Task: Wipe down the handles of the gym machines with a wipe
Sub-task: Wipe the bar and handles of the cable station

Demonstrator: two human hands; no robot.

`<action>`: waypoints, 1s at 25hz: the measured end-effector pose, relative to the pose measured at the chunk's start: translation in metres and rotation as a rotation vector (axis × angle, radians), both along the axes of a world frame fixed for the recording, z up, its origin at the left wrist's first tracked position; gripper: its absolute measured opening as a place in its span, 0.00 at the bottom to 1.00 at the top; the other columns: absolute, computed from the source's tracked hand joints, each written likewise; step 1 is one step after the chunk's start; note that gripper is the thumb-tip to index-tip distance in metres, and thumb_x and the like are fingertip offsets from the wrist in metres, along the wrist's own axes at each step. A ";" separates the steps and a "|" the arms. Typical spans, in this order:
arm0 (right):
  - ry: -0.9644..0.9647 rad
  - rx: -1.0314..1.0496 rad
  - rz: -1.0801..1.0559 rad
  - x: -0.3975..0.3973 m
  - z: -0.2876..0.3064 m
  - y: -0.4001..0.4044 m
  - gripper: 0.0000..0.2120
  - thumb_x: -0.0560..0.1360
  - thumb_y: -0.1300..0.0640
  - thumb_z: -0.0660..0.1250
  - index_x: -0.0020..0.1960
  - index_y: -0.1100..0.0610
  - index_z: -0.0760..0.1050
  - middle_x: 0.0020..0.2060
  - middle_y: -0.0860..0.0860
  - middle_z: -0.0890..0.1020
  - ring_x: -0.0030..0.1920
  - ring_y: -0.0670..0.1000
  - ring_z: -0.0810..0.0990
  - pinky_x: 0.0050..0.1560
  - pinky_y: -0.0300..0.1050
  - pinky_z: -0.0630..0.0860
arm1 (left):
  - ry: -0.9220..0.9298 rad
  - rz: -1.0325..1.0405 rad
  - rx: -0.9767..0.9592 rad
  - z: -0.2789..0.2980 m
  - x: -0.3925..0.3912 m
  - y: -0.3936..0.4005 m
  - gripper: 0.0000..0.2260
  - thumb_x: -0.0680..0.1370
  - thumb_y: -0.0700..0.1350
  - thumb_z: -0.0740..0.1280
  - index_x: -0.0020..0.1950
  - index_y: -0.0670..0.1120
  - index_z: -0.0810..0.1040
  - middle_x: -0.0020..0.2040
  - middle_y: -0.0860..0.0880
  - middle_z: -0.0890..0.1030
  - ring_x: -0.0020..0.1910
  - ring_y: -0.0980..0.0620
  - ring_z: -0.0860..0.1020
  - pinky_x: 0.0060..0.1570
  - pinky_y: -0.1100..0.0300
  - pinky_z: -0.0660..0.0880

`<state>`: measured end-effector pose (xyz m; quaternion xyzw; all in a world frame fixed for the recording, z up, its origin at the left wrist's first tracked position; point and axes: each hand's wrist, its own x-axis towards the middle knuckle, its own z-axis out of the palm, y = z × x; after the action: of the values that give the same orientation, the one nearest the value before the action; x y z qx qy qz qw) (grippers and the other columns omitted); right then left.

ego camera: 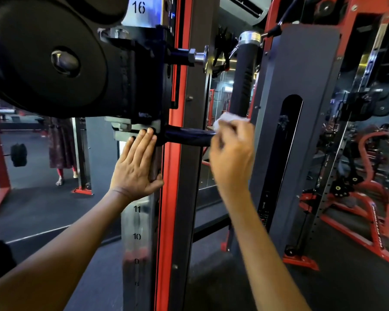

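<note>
At the numbered steel upright (pixel 137 223) of a red-and-black cable machine, a person wipes a short black handle. Far left, a large round black weight plate (pixel 43 55), matte and smooth with a shiny metal hub, fills the upper corner of the view; below it, a second person (pixel 62 149) in a dark patterned garment stands barefoot on the dark rubber floor (pixel 43 212).

The left hand (pixel 136 164) lies flat against the upright, fingers straight and close together, fingertips reaching the black bracket above, thumb hooked round the upright's right edge beside the glossy red column (pixel 170 187). The upright is brushed metal stencilled with black figures (16 at the top, 11 and 10 lower down).

From the bracket a stubby, cylindrical black handle (pixel 186 136) juts out horizontally to the right, its surface faintly glossy. The right hand (pixel 231 158) closes over the handle's outer end, fingers curled and pinching a crumpled white wipe (pixel 228 118), which bunches above the knuckles and touches the handle's tip. The hand is slightly blurred.

Just behind the wipe hangs a long, upright black grip (pixel 245 77) with a ribbed rubber texture, capped by a polished chrome collar. To its right stands a flat grey metal shroud (pixel 312 108), rounded at the top corners and pierced by a tall slot with a rounded head. Along the right edge of the view, red tubular frames (pixel 368 198) of other machines sit on the floor.
</note>
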<state>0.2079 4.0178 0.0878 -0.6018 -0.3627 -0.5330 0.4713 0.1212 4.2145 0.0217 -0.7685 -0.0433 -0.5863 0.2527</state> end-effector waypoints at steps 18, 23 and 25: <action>0.118 -0.315 -0.135 -0.010 0.014 -0.020 0.11 0.72 0.67 0.67 0.55 0.65 0.78 0.53 0.59 0.76 0.54 0.55 0.76 0.52 0.43 0.77 | 0.023 0.005 -0.019 -0.002 0.000 0.000 0.42 0.72 0.58 0.58 0.78 0.42 0.42 0.78 0.48 0.42 0.77 0.50 0.44 0.76 0.53 0.43; -0.045 -0.210 -0.135 -0.023 -0.009 0.021 0.10 0.66 0.68 0.69 0.47 0.68 0.79 0.43 0.61 0.80 0.43 0.57 0.81 0.40 0.45 0.81 | -0.002 -0.002 -0.027 -0.001 -0.001 -0.001 0.41 0.71 0.59 0.59 0.76 0.37 0.51 0.78 0.49 0.42 0.77 0.50 0.45 0.76 0.53 0.44; -0.003 -0.238 0.084 -0.040 -0.011 0.049 0.11 0.67 0.70 0.71 0.49 0.68 0.79 0.47 0.62 0.80 0.48 0.59 0.81 0.49 0.44 0.78 | -0.008 -0.024 -0.033 -0.001 -0.002 -0.002 0.40 0.72 0.61 0.59 0.75 0.36 0.53 0.78 0.50 0.41 0.77 0.51 0.45 0.76 0.53 0.44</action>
<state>0.1682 4.0664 0.0766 -0.6372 -0.4489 -0.4668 0.4178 0.1196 4.2129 0.0209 -0.7707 -0.0449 -0.5916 0.2326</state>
